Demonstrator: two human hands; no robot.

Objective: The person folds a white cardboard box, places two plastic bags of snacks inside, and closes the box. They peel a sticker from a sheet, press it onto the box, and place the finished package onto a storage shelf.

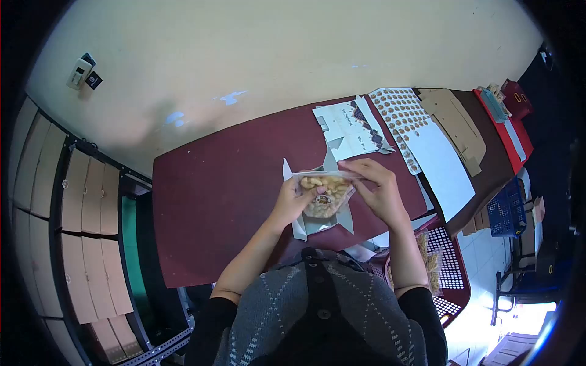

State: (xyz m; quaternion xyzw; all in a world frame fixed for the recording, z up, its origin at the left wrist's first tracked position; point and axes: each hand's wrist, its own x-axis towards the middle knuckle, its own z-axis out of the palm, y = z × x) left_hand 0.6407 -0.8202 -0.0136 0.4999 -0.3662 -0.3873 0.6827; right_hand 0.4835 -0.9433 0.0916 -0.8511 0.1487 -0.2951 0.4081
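From my head camera I count one clear bag of snacks, one open white box lying under it, one flattened printed box further back, one sheet of round stickers, one blank white sheet beside it, and a small stack of brown cardboard pieces toward the far right end of the table.

My left hand is curled around the left side of the bag, fingers closed on the plastic. My right hand pinches the bag's top right edge, thumb and fingers pressed together on it. Both hands hold the bag just above the open white box, near the middle of the table's front edge, close to my body.

The left half of the dark red table is bare, with wide room there. To the right the table is crowded with the sheets and cardboard, which run up to its far edge. A red basket sits low at my right, just off the table's front corner, with more snack bags in it. A blue crate stands beyond that. A metal rack of cardboard boxes lines the left side, close to the table's left edge.
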